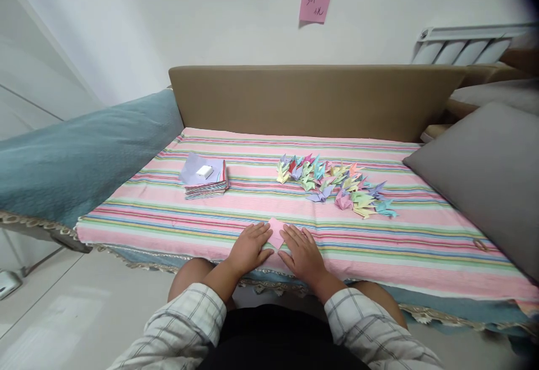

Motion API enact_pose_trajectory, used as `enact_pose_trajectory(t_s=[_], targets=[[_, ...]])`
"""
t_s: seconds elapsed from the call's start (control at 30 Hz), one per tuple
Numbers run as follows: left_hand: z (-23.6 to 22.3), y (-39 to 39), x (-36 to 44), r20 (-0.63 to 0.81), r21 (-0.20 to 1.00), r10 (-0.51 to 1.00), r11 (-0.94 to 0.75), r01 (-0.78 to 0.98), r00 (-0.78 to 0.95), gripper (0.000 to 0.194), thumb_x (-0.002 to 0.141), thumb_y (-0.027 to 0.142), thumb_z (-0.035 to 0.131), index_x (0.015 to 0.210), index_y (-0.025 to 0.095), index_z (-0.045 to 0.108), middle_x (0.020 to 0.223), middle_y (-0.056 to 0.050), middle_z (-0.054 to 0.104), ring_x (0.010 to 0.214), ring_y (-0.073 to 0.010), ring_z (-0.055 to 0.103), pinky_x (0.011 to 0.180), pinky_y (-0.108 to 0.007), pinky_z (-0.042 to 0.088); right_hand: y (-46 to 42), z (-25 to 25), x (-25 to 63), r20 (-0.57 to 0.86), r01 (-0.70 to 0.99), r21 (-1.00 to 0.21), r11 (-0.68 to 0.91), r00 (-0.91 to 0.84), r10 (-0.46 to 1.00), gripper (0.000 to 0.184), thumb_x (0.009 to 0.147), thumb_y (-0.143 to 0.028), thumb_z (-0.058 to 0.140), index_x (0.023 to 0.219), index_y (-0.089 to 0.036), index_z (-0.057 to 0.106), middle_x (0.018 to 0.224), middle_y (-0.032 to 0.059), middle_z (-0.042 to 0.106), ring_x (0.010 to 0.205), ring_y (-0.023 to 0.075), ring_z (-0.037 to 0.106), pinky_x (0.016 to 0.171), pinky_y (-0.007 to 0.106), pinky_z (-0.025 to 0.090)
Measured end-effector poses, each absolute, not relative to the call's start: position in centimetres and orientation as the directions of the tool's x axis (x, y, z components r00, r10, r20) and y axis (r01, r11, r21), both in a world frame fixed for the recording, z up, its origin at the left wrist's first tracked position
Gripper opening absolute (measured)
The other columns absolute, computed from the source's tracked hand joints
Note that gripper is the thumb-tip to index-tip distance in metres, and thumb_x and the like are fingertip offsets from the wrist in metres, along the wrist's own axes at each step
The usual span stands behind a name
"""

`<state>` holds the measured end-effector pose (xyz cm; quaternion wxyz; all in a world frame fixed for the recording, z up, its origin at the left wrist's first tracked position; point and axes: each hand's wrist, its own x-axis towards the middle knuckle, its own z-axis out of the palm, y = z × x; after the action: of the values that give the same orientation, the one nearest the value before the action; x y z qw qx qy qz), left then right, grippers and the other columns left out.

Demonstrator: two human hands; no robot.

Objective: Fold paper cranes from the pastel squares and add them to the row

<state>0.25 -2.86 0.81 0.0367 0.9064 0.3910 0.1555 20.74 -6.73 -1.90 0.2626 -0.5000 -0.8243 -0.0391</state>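
A small folded piece of pink paper (275, 233) lies on the striped cloth, close to the front edge of the seat. My left hand (251, 248) rests flat along its left side, fingers stretched out and fingertips touching it. On the other side my right hand (304, 251) lies flat too, its fingers spread over the paper's right edge. The corner between the two thumbs points toward me. Beyond my hands, to the right, sits a cluster of folded paper cranes (320, 192) in several colours.
At the left stands a stack of coloured paper (206, 190) with a small white block (204, 172) on top. A grey cushion (484, 179) leans at the right, near a small brown loop (480, 245). The brown backrest (311, 103) closes off the far side.
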Motion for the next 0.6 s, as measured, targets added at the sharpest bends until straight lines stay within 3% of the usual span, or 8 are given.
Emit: enact_pose_trajectory(t_s=[0.17,0.27,0.47,0.6], targets=[[1.4,-1.8,0.4,0.374,0.055,0.573,-0.798,0.600,0.729,0.029,0.086,0.026,0.050,0.110,0.014,0.062,0.115,-0.013,0.064,0.110,-0.0254,0.058,0.096,-0.042,0.045,-6.3,-1.3,21.0,0.438,0.824,-0.282,0.492,-0.346,0.830,0.045,0.087,-0.040,0.049,0.127,-0.019,0.051,0.133,0.0111,0.051,0.125,0.0255,0.042,0.103,0.044,0.024],[1.4,-1.5,0.6,0.433,0.042,0.550,-0.804,0.593,0.714,0.024,0.089,0.022,0.044,0.101,0.017,0.064,0.108,-0.010,0.067,0.105,-0.0212,0.060,0.094,-0.038,0.047,-5.8,-0.9,21.0,0.436,0.806,-0.330,0.492,-0.332,0.837,0.043,0.085,-0.039,0.053,0.123,-0.020,0.053,0.128,0.0101,0.056,0.120,0.0252,0.046,0.100,0.043,0.027],[2.5,-1.9,1.4,0.455,0.266,0.712,-0.682,0.682,0.534,0.025,0.090,0.024,0.039,0.095,0.018,0.064,0.094,-0.008,0.069,0.091,-0.0192,0.062,0.084,-0.035,0.049,-4.8,0.3,20.7,0.458,0.772,-0.461,0.437,-0.215,0.863,0.021,0.088,-0.029,0.050,0.100,-0.023,0.066,0.104,0.0053,0.068,0.100,0.0207,0.058,0.090,0.037,0.035],[4.0,-2.1,1.8,0.376,0.530,0.840,-0.541,0.653,0.391,0.020,0.086,0.034,0.049,0.087,0.020,0.064,0.081,-0.003,0.068,0.079,-0.0177,0.061,0.078,-0.033,0.047,-4.4,1.9,21.2,0.411,0.695,-0.602,0.393,-0.152,0.899,0.022,0.088,-0.032,0.048,0.096,-0.023,0.067,0.095,0.0036,0.070,0.092,0.0202,0.061,0.087,0.036,0.039]])
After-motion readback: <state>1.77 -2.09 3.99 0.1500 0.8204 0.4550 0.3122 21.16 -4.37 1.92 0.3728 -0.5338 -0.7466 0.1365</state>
